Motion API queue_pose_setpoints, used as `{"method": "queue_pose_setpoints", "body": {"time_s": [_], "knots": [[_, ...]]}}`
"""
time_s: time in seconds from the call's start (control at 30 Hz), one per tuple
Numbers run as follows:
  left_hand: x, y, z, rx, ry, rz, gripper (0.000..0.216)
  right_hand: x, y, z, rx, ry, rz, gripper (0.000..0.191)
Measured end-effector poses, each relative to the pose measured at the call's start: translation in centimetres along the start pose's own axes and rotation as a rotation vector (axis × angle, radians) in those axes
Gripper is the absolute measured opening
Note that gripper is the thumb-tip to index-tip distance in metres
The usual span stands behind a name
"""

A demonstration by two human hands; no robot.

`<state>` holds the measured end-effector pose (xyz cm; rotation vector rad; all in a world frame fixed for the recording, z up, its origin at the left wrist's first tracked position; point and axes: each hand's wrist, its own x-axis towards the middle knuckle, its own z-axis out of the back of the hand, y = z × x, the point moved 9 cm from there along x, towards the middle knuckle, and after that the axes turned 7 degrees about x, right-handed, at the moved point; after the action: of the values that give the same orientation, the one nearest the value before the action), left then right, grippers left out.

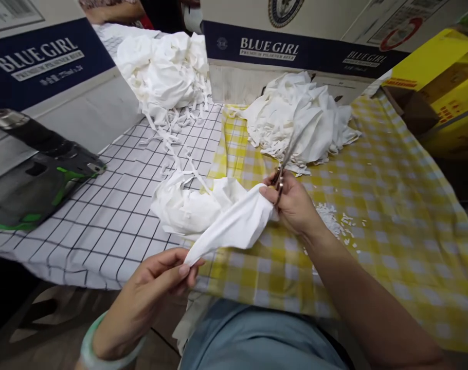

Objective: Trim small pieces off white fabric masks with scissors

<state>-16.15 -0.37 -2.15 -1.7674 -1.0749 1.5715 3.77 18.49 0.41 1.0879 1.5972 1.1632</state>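
A white cloth piece is stretched between my two hands above the table. My left hand pinches its near, narrow end between thumb and fingers. The far end is gripped by my right hand, which also holds a pair of scissors, blades pointing up and away from me. Fingers partly hide the scissor handles. Just behind the stretched piece lies a loose white cloth heap with thin strips trailing from it. Beyond the scissors sits a bigger white cloth pile.
Another white pile stands at the back left. Small white scraps lie right of my right hand. Blue Girl cartons wall the back and left; a power drill lies at left. Yellow boxes stand right. Another person's arm shows behind.
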Motion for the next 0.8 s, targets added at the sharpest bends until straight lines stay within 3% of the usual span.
{"method": "queue_pose_setpoints", "body": {"time_s": [0.07,0.13,0.27,0.33,0.47,0.57,0.67,0.8], "knots": [[0.0,-0.2,-0.7,-0.022,0.012,-0.013,0.026,0.3,-0.2,0.3,-0.158,-0.049,0.095,0.046],[0.2,-0.4,-1.5,-0.056,0.022,-0.017,0.029,-0.5,-0.5,-0.6,-0.227,0.006,0.146,0.047],[0.6,-0.8,-3.1,-0.098,0.075,-0.031,0.026,-5.1,-1.7,-5.7,-0.177,0.477,0.077,0.047],[0.7,-1.4,-4.2,-0.104,0.146,-0.05,0.025,-6.8,-2.1,-7.2,-0.165,0.589,0.056,0.04],[0.5,-2.3,-5.8,-0.084,0.294,-0.032,0.03,-6.0,-2.5,-8.1,-0.103,0.629,-0.016,0.032],[0.4,-3.4,-5.3,0.084,0.267,-0.086,0.033,-4.2,-1.2,-8.6,0.008,0.73,-0.091,0.028],[0.1,-5.6,-4.9,0.402,0.192,-0.289,0.026,-2.1,0.4,-8.8,0.154,0.688,-0.164,0.032],[-1.8,-9.9,-5.8,0.712,-0.025,-0.814,0.015,-1.9,-1.4,-11.2,0.295,0.611,-0.319,0.044]]}}
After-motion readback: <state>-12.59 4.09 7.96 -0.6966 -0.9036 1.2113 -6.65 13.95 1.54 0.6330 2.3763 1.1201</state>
